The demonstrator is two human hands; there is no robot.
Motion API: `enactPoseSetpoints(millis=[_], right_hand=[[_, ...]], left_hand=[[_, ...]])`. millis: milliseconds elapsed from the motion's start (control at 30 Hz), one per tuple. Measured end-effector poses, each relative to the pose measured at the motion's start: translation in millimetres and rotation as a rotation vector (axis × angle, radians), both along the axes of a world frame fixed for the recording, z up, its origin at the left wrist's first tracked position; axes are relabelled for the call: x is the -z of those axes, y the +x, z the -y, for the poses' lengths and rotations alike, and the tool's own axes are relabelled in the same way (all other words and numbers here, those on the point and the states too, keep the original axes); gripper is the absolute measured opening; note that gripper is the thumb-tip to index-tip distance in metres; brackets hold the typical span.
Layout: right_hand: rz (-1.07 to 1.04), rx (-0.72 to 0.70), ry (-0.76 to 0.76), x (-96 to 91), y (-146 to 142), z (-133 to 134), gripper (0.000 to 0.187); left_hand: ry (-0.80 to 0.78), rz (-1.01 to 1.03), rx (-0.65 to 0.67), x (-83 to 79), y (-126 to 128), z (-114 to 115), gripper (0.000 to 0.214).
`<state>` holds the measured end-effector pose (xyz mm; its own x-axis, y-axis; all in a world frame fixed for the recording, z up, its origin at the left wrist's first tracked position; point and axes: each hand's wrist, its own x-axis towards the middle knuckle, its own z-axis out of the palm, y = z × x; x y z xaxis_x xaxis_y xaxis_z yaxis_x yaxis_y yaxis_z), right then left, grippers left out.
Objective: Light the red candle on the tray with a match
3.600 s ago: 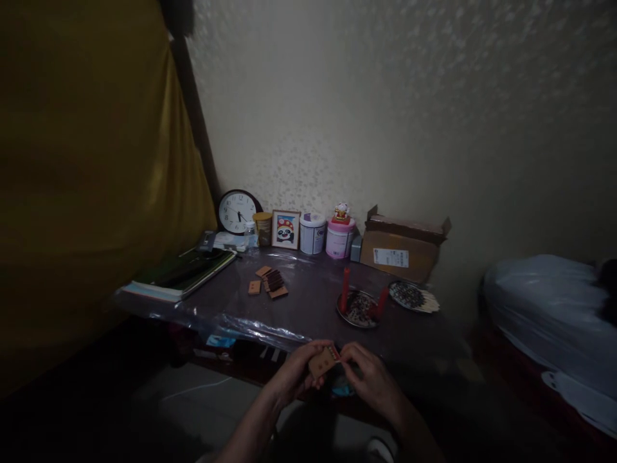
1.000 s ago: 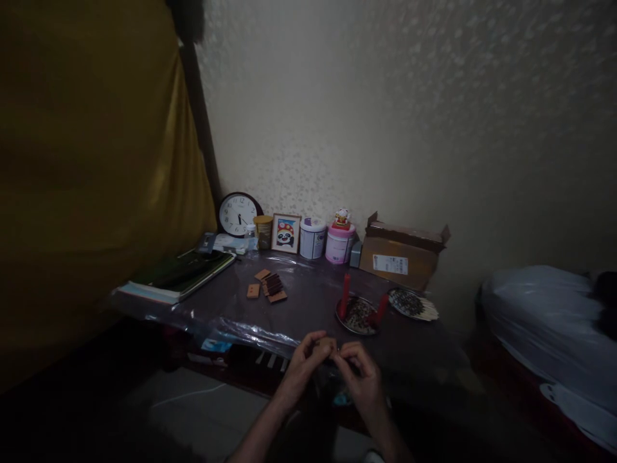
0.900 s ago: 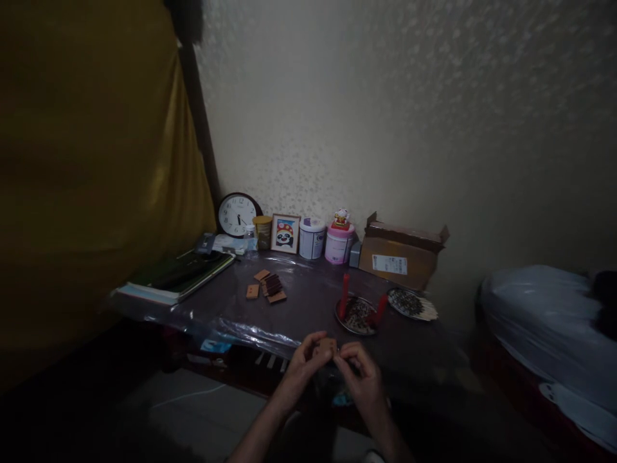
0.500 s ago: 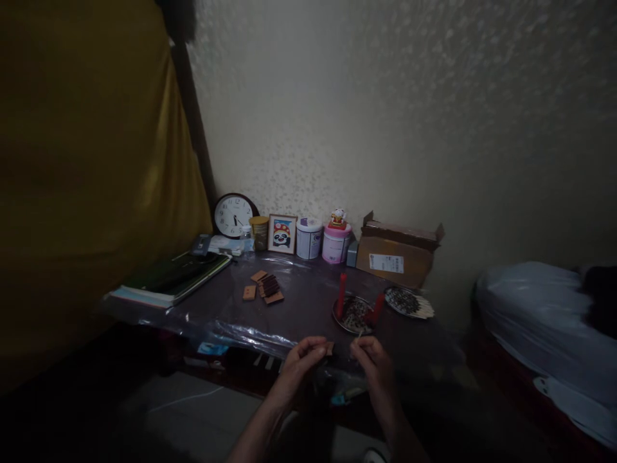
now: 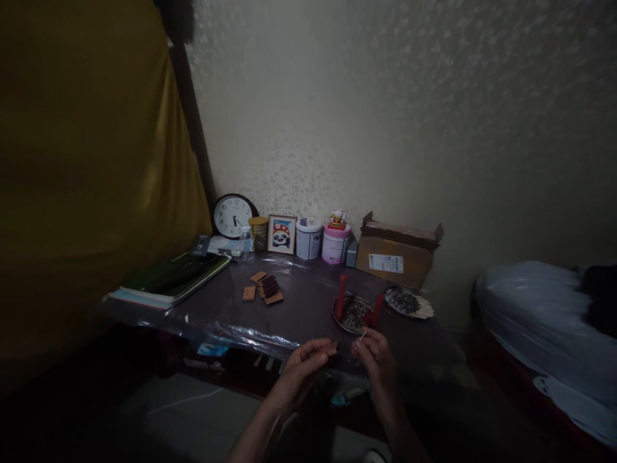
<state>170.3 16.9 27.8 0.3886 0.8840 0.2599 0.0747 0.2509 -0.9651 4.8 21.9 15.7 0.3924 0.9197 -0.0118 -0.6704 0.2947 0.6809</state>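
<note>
Dim light falls on a patterned pale wall (image 5: 308,96), with a mustard curtain (image 5: 87,161) hanging at the left and a dark table (image 5: 303,305) under clear plastic below. Through the head camera I see 2 bare hands at the near edge of that table, a little apart from each other. My left hand (image 5: 303,365) has its thumb and fingers closed on a small tan card piece (image 5: 332,349), whose end pokes out past the fingertips towards the right. My right hand (image 5: 379,360) pinches a thin pale stick (image 5: 362,335) between thumb and fingertip, its tip angled up; I cannot tell how the lower fingers are curled. Just beyond it I find a round metal plate (image 5: 348,330) with dark and pale bits in it and 2 red candles: the left candle (image 5: 341,296) stands upright, the right candle (image 5: 376,308) leans. Behind that, to the right, a second plate bears many sticks (image 5: 424,308) with dark ends. Further left lies a small pile of tan cards (image 5: 274,298) and dark strips (image 5: 270,285). Along the back I make out a clock (image 5: 234,216), a framed panda picture (image 5: 282,234), 2 lidded tins and a cardboard box (image 5: 407,253)
</note>
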Motion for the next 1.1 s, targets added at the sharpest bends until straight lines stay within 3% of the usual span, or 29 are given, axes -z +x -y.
enactPoseSetpoints(millis=[333,467,767,1100], right_hand=[[0.082,-0.026,0.03,-11.4,-6.5,6.7,0.021],[0.198,-0.045,0.056,-6.7,-11.3,12.0,0.018],[0.486,-0.068,0.244,9.3,-9.2,15.8,0.012],[0.727,0.032,0.445,2.6,-10.3,15.9,0.016]], left_hand=[[-0.002,-0.002,-0.021,-0.5,4.4,-0.2,0.034],[-0.01,0.001,-0.049,2.3,4.8,-2.4,0.031],[-0.047,0.042,-0.074,4.5,9.3,-4.9,0.024],[-0.041,0.036,-0.086,0.7,10.4,-0.5,0.024]])
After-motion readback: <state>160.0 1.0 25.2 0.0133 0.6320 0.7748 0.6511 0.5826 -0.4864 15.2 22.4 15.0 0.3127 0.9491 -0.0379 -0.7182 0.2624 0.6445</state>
